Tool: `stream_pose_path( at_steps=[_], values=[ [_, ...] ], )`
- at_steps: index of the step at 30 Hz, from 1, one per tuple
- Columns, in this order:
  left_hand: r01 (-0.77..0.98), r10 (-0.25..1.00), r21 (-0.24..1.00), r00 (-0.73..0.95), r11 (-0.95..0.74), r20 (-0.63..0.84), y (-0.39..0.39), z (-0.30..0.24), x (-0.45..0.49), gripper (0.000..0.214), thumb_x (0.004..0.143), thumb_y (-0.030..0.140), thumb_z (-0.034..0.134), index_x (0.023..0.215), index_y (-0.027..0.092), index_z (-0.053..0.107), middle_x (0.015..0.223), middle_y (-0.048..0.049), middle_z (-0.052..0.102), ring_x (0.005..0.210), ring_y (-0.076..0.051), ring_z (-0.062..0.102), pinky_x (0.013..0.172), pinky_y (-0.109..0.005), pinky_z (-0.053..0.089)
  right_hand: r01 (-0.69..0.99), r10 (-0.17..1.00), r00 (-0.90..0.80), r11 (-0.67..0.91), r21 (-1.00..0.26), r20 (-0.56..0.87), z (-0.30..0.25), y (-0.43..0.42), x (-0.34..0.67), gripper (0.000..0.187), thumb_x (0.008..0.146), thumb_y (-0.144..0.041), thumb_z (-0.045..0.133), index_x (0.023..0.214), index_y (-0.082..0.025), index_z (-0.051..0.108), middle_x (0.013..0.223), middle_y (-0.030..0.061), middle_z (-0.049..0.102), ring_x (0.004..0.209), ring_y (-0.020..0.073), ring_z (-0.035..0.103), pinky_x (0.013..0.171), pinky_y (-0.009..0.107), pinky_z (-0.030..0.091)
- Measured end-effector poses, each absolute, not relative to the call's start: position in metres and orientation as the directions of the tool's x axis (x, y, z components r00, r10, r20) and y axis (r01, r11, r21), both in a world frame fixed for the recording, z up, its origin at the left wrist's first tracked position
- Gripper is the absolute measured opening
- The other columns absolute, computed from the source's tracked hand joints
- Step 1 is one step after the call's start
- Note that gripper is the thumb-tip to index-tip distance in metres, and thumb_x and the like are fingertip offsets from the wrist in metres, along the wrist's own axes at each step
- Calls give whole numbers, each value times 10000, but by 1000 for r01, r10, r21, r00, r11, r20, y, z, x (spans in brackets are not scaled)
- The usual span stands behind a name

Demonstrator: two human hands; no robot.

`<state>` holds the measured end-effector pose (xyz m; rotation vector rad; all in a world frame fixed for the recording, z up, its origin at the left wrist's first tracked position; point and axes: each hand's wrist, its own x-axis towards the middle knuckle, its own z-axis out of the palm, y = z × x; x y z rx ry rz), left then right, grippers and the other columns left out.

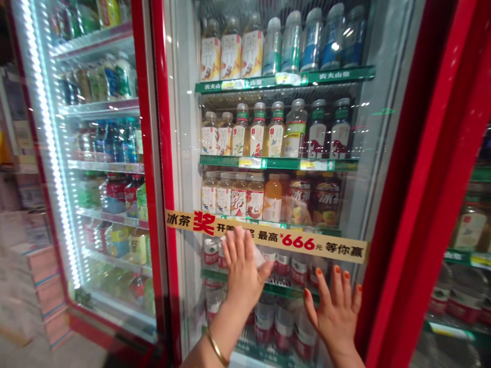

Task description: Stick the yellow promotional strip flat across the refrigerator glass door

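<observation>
My left hand (243, 268), with a gold bangle (217, 347) at the wrist, is raised with its fingers stretched out at the glass door (378, 148) of a drinks fridge. A thin white piece (261, 258), perhaps a tissue or cloth, shows between its thumb and forefinger; the palm side is hidden. The fingertips overlap a tan banner strip (276, 236) with black and red lettering across the door. Lower right, my right hand (335, 314), orange-nailed, spreads its fingers against or just before the glass. Whether it touches cannot be made out.
Behind the glass, bottles (264, 130) stand in rows on green-edged shelves (284, 78). Red frames (414, 199) border the door. A second lit fridge (111, 163) stands left, with stacked boxes (49, 301) beside it. More bottles (470, 230) show at the far right.
</observation>
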<state>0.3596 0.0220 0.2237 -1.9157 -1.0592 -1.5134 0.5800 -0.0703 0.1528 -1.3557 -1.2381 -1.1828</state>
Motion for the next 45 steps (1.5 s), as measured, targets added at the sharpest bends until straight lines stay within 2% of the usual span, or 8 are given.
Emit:
stream_pose_path(
  at_steps=[5,7,11,13,18,26,37,45],
  values=[
    [793,136,-230,365,-565,921,7,136,358,985,967,762,538,1735,216,252,1827,-105,222,1724,-327,85,1415,-577,102,997,113,19,-75,-11,993,151,-70,583,835,991,-478,646,1731,-363,277,1820,76,239,1646,412,317,1325,704,230],
    [832,193,-134,277,-539,941,19,128,329,920,1019,669,513,1750,219,180,1833,-113,192,1723,-327,88,1411,-597,110,996,124,9,-91,2,992,149,-69,584,867,975,-471,667,1734,-365,262,1820,81,238,1641,420,324,1316,710,247],
    [830,340,302,-145,-470,929,53,192,283,869,1089,541,400,1752,201,-48,1840,-190,-7,1710,-407,-23,1360,-727,114,996,119,22,-86,-11,993,146,-67,585,867,969,-483,674,1730,-371,274,1819,69,243,1645,409,320,1324,695,247],
    [812,339,355,-208,-463,918,60,237,286,876,1094,545,385,1746,183,-75,1837,-203,-56,1705,-420,-73,1350,-744,87,996,107,40,-79,-31,994,145,-65,584,853,970,-483,669,1726,-377,287,1816,64,253,1644,406,323,1328,695,242],
    [789,212,111,24,-604,977,37,274,352,973,1029,740,396,1758,199,48,1849,-148,84,1721,-383,4,1385,-672,59,993,109,-12,-112,24,994,151,-68,583,856,981,-461,655,1735,-332,270,1822,76,223,1676,368,256,1353,659,206],
    [745,25,-225,309,-628,951,19,182,367,867,1056,614,481,1749,191,177,1824,-104,232,1727,-294,76,1417,-510,67,975,166,-32,-211,68,986,156,-73,581,883,984,-314,625,1752,-301,189,1841,101,140,1694,353,198,1333,632,267],
    [755,137,-301,456,-582,879,30,59,343,951,906,705,652,1706,285,355,1759,-69,408,1708,-297,197,1412,-526,160,962,284,142,-267,-64,948,138,-65,567,750,1073,-302,456,1758,-296,149,1840,98,109,1711,355,89,1335,694,191],
    [771,179,-258,431,-582,885,13,26,330,830,955,218,557,1723,345,267,1716,25,463,1640,-174,361,1393,-416,261,955,353,212,-271,-117,911,101,-85,543,796,1097,-426,432,1763,-260,28,1820,141,168,1705,372,120,1303,712,254]
  ],
)
